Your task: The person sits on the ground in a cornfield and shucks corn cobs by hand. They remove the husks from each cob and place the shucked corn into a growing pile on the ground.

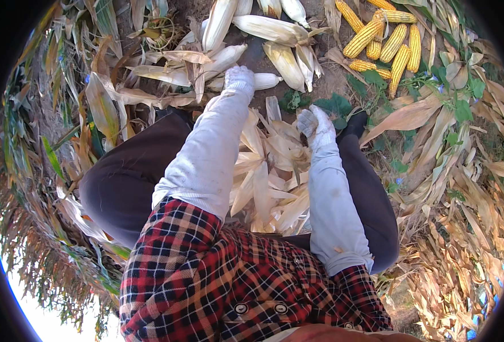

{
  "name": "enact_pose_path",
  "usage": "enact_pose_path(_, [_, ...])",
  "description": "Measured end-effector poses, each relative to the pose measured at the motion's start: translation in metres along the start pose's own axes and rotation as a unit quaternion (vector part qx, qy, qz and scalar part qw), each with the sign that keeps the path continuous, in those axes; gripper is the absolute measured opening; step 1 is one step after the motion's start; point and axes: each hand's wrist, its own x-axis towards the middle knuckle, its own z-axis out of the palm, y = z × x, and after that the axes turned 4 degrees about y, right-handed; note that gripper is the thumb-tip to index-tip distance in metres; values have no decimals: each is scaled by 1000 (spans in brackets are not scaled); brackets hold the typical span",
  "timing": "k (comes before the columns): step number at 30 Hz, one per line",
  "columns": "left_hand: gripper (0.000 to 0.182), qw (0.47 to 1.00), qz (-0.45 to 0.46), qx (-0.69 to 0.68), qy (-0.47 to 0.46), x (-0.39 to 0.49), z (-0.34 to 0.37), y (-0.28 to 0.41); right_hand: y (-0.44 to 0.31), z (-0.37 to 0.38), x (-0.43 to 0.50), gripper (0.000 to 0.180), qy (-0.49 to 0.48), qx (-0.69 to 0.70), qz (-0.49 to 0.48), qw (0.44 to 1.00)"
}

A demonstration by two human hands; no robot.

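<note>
My left hand (239,80), in a white knit glove, is closed over an ear of corn in pale husk (267,81). The ear's tapered end sticks out to the right of the fist. My right hand (316,124), gloved too, hovers near my right shin with its fingers curled and thumb raised. I see nothing in it, but its palm side is partly hidden. Between my legs lies a heap of dry stripped husks (273,171). Beyond my left hand, several unhusked ears (273,30) lie loosely piled on the soil.
Several bare yellow cobs (365,38) are piled at the upper right. Green vine leaves (335,107) with small blue flowers grow beside my right foot (354,123). Dry corn stalks and leaves (452,184) cover the ground on the right, and more stalks (42,171) line the left.
</note>
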Motion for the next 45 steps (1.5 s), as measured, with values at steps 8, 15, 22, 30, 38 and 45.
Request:
enact_pose_path(8, [32, 994, 75, -55, -61, -45, -12, 13, -6, -1, -11, 31, -5, -10, -19, 1000])
enact_pose_path(15, [32, 984, 114, -113, -76, -106, -10, 36, 1, -19, -28, 33, -12, -30, -51, 998])
enact_pose_path(22, [60, 879, -156, -439, -98, -149, 30, 46, 35, -18, -46, 21, -19, -91, -67, 993])
enact_pose_path(30, [102, 669, -442, -595, -55, -78, 56, 55, 43, -20, -23, 22, 24, -66, -18, 997])
enact_pose_path(38, [95, 663, -499, -556, -42, -25, 57, 58, 42, -12, -14, 32, 10, -158, -55, 986])
enact_pose_path(45, [63, 709, -161, -675, 125, -110, -24, 50, 15, 13, -29, 48, -26, -315, -275, 908])
